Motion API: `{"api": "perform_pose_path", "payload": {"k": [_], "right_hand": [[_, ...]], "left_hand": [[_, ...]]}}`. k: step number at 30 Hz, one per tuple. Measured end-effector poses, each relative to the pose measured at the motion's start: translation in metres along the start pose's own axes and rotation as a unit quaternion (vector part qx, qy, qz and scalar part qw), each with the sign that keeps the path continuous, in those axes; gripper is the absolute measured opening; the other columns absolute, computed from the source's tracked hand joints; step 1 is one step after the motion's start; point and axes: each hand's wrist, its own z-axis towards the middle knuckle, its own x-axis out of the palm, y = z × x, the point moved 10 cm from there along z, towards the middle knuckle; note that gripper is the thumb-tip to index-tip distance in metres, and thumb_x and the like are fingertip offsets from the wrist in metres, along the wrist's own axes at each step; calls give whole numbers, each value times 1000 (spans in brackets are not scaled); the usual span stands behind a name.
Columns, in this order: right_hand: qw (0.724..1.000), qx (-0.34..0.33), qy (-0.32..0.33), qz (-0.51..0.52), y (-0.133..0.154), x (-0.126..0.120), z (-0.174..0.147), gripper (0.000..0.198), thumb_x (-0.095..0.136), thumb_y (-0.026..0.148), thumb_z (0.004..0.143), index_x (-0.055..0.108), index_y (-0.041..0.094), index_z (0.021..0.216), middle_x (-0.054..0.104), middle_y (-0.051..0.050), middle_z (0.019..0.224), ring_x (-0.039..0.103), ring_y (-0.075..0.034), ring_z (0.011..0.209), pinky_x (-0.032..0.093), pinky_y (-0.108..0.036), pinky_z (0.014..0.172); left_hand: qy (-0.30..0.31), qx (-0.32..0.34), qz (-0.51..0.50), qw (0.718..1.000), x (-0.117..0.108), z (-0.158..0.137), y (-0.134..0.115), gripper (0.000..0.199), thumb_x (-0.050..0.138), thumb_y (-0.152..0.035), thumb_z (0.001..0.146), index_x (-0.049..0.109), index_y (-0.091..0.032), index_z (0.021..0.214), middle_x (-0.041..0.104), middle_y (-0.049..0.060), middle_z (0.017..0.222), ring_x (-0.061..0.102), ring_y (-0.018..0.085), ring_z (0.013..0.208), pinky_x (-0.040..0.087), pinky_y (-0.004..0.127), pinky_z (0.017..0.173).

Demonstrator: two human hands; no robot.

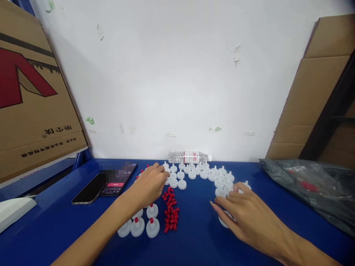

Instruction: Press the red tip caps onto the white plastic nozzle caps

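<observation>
Far left: a cardboard carton [24,125] with a red graphic leans over the blue tabletop [194,240], a white object [16,212] sits below it, cut off by the frame edge, so can't ID it. Next, two phones [87,190], overlapping, the rear one with its screen lit. Then red-tipped nozzle caps [152,228]: white discs, spout up, some in front of my left forearm, more red tips showing beyond it. My left hand [151,184] is palm down over that side, fingers bent, tips right at the bare nozzle caps [182,184]; can't tell if they grip one. Loose red tips [171,214] lie in a strip just right of that hand. Bare caps run in an arc rightward, clear bottle [191,157] on its side behind them, against the white wall [177,74]. My right hand [246,210] covers the arc's near end, fingers curled, thumb stretched out; grip hidden, can't tell. Far right: grey plastic bag [294,173] with red pieces [309,186] on it, cardboard panel [313,92] behind.
</observation>
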Motion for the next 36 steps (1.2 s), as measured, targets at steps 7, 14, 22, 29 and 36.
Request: {"api": "perform_pose_path", "payload": {"k": [7, 14, 22, 29, 36], "right_hand": [[994, -40, 68, 73, 15, 16, -5, 26, 43, 16, 103, 58, 23, 84, 60, 2, 71, 59, -18, 67, 44, -44, 91], [989, -17, 88, 119, 12, 22, -6, 16, 55, 28, 102, 62, 25, 115, 67, -1, 94, 66, -22, 91, 36, -54, 111], [987, -29, 86, 132, 17, 33, -12, 19, 56, 27, 101, 62, 28, 119, 67, 1, 95, 66, -19, 91, 35, -53, 114], [984, -26, 76, 160, 20, 24, -10, 30, 48, 17, 102, 53, 22, 131, 68, -4, 115, 68, -22, 103, 43, -55, 113], [975, 23, 103, 193, 11, 32, -16, 32, 45, 18, 103, 51, 26, 133, 62, -8, 115, 68, -24, 98, 62, -41, 82]], "left_hand": [[13, 37, -75, 996, 0, -3, -7, 24, 53, -10, 99, 76, -19, 98, 71, 8, 93, 58, 26, 96, 42, 33, 72], [23, 56, -66, 996, 7, -1, -14, 20, 59, -13, 99, 77, -19, 93, 71, 7, 90, 58, 24, 94, 39, 32, 66], [26, 55, -36, 997, 17, 2, -14, 22, 58, -11, 99, 77, -21, 95, 73, 5, 93, 60, 24, 95, 36, 31, 61], [25, 59, -39, 997, 24, 6, -14, 17, 64, -12, 96, 78, -22, 92, 74, 5, 91, 63, 24, 94, 40, 31, 65], [37, 45, -54, 997, 28, 6, -13, 14, 64, -12, 95, 75, -20, 91, 73, 5, 92, 66, 24, 95, 40, 28, 64]]}}
